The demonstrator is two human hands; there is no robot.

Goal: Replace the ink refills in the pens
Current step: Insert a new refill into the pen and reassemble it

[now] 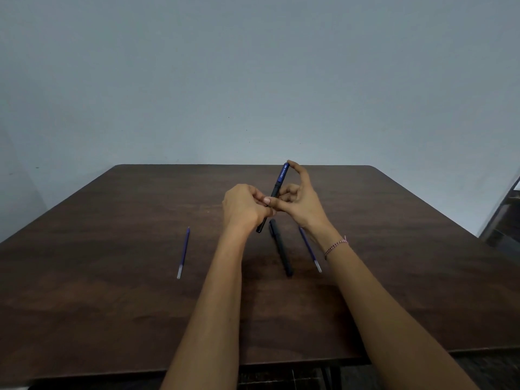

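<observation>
Both hands hold one pen (277, 187) tilted above the middle of the dark wooden table (112, 277); it has a black barrel and a blue cap end pointing up. My left hand (244, 206) grips the lower barrel with curled fingers. My right hand (298, 201) pinches the barrel, its forefinger touching the blue top end. A second black pen (281, 249) lies on the table under my hands. One blue ink refill (183, 252) lies to the left, another blue refill (311, 250) lies to the right, partly hidden by my right wrist.
A plain grey wall (253, 80) stands behind the table's far edge. A dark object (503, 215) leans off the table's right side. The near table edge runs under my forearms.
</observation>
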